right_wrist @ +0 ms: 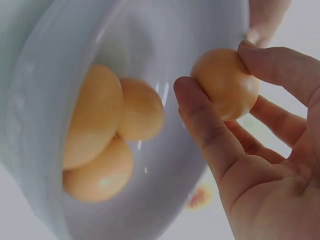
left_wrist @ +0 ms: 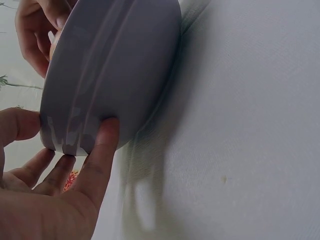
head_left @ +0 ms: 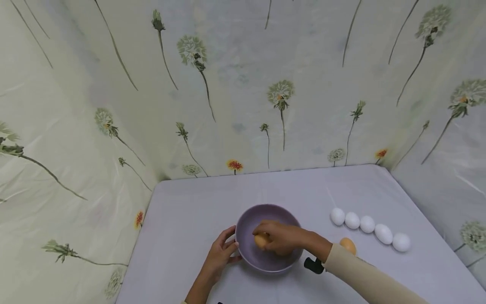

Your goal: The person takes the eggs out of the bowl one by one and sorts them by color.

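Observation:
A purple bowl (head_left: 247, 219) stands on the table. My left hand (head_left: 218, 255) holds it at its left side, thumb at the rim and fingers spread against the outer wall (left_wrist: 135, 60). Inside the bowl, my right hand (head_left: 282, 237) pinches an orange-brown egg (right_wrist: 225, 82) between thumb and fingertips. In the right wrist view that egg is apart from three more orange-brown eggs (right_wrist: 95, 117), which lie together against the bowl's wall. My right hand and forearm hide those three in the head view.
Right of the bowl, several white eggs (head_left: 367, 224) lie in a slanting row. One orange-brown egg (head_left: 347, 245) lies on the table by my right forearm. A black device (head_left: 314, 266) sits at the right wrist. Flower-printed curtain (head_left: 243, 84) surrounds the white tabletop (head_left: 190, 211).

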A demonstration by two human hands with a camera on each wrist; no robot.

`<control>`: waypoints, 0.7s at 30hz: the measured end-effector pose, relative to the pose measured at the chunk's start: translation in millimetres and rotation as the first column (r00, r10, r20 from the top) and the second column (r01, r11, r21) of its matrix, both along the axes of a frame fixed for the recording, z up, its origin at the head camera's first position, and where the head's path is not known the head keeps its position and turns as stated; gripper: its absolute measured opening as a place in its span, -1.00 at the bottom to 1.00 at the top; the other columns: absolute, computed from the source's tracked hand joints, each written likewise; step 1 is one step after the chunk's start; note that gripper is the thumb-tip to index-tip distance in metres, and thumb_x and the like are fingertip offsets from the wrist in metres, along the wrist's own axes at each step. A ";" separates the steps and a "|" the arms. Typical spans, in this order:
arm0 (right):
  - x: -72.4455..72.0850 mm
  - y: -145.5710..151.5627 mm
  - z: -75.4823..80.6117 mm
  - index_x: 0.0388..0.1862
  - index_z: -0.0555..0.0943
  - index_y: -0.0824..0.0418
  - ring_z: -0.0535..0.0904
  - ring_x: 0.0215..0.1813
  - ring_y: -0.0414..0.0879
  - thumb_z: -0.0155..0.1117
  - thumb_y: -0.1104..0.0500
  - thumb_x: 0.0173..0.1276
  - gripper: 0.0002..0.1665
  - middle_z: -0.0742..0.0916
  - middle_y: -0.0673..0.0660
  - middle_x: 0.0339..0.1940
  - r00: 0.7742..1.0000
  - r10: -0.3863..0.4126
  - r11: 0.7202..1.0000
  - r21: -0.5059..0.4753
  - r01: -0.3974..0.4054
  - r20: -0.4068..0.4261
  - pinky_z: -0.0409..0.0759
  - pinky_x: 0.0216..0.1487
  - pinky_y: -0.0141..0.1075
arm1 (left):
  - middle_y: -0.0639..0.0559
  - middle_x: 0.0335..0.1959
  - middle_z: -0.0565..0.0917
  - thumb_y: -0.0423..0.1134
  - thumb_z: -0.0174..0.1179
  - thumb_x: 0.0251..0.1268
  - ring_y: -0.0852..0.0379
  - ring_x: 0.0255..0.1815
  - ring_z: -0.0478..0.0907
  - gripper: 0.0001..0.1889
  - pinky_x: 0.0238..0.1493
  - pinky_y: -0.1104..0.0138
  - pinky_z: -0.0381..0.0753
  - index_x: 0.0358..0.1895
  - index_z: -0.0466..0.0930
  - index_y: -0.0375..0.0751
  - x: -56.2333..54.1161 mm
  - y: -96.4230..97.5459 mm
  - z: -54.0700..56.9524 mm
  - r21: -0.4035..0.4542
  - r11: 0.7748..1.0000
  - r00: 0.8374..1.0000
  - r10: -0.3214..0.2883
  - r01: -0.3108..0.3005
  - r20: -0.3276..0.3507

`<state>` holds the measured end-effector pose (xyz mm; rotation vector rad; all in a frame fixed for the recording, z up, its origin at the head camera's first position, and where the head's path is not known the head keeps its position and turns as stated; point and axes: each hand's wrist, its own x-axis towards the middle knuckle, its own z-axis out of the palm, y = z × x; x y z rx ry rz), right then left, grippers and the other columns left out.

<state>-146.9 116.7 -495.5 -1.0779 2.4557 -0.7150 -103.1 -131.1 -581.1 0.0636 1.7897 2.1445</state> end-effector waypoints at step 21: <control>22.8 106.9 40.9 0.27 0.54 0.20 0.64 0.09 0.04 0.40 0.17 0.32 -0.46 0.63 0.15 0.16 0.968 -0.249 0.950 -0.189 0.249 0.023 0.72 -0.15 -0.46 | -0.22 0.56 0.20 -0.34 0.14 0.42 -0.24 0.44 0.39 -0.38 0.04 0.06 0.75 0.51 0.23 -0.12 -3.0 -2.5 -3.6 -0.020 1.000 1.000 0.000 0.001 0.013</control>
